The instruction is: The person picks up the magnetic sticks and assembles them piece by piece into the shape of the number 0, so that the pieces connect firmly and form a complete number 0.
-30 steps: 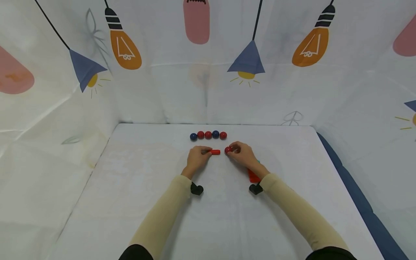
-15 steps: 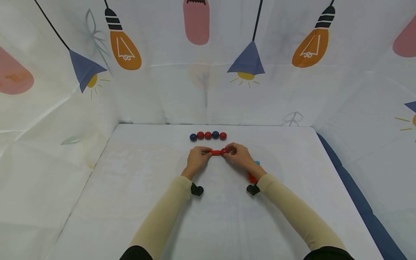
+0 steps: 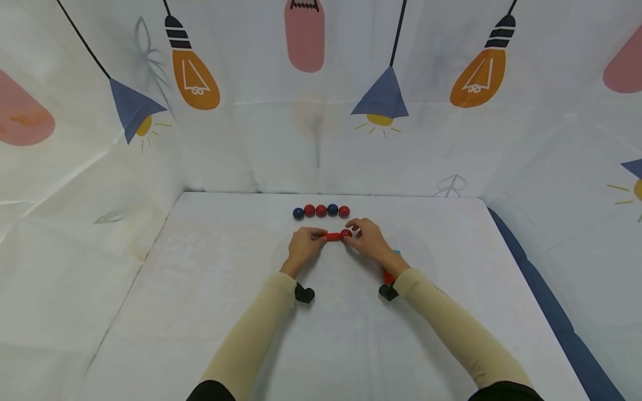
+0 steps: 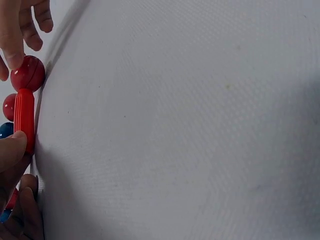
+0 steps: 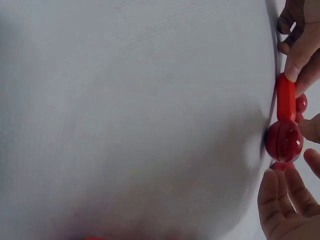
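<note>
A short red ridged rod point(image 3: 333, 236) lies on the white table, its left end pinched between the thumb and fingers of my left hand point(image 3: 304, 246). At the rod's other end sits a red ball point(image 3: 346, 233); the two meet end to end in the left wrist view, where the ball point(image 4: 29, 74) shows a seam line. My right hand point(image 3: 370, 240) is at the ball, its thumb tip right by it and the other fingers spread away. In the right wrist view the rod point(image 5: 286, 100) and ball point(image 5: 283, 142) line up between both hands.
Behind the hands, several red and dark blue balls point(image 3: 321, 210) stand in a row. Under my right forearm a red piece point(image 3: 388, 277) and a light blue piece point(image 3: 397, 252) peek out. A patterned white cloth point(image 3: 281, 145) hangs beyond the table's back edge.
My right hand has brought the red ball leftward to the rod's end, then loosened its fingers from it. My left hand keeps its pinch on the rod.
</note>
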`<act>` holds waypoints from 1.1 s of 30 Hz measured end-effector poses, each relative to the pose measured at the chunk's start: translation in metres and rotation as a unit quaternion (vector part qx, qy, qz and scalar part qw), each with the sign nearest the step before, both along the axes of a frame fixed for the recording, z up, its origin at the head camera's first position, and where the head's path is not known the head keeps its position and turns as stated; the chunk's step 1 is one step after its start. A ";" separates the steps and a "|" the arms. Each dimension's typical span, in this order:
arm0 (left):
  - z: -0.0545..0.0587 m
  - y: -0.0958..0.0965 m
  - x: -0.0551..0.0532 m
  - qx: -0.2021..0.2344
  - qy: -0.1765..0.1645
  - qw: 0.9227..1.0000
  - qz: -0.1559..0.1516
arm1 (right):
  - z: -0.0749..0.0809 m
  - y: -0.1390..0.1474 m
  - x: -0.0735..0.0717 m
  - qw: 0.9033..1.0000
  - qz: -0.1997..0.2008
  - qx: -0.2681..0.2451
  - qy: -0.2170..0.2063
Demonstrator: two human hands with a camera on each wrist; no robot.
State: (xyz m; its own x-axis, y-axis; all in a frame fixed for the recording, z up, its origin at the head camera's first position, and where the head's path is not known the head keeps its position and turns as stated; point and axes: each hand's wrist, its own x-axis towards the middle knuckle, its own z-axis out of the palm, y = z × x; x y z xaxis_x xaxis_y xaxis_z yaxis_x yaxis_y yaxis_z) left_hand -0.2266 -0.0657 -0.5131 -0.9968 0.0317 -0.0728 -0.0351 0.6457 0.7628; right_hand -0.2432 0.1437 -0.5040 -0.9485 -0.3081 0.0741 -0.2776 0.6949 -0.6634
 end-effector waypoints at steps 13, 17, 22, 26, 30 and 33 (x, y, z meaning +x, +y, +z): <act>-0.005 0.000 0.001 0.021 0.000 1.000 -0.004 | -0.003 -0.001 0.003 1.000 -0.005 -0.024 -0.017; -0.005 -0.002 0.000 0.024 0.001 1.000 -0.006 | -0.002 -0.001 0.003 0.999 -0.006 -0.032 -0.016; -0.005 -0.004 0.000 0.027 -0.003 1.000 -0.010 | -0.004 -0.002 0.003 0.999 -0.011 -0.040 -0.022; -0.008 -0.004 0.000 0.028 -0.002 1.000 -0.010 | -0.006 -0.003 0.003 0.998 -0.020 -0.041 -0.032; -0.008 -0.005 -0.001 0.034 0.000 0.999 -0.013 | -0.005 -0.003 0.004 0.998 -0.025 -0.045 -0.036; -0.008 -0.007 -0.001 0.038 0.003 0.999 -0.018 | -0.004 -0.003 0.005 0.998 -0.025 -0.051 -0.035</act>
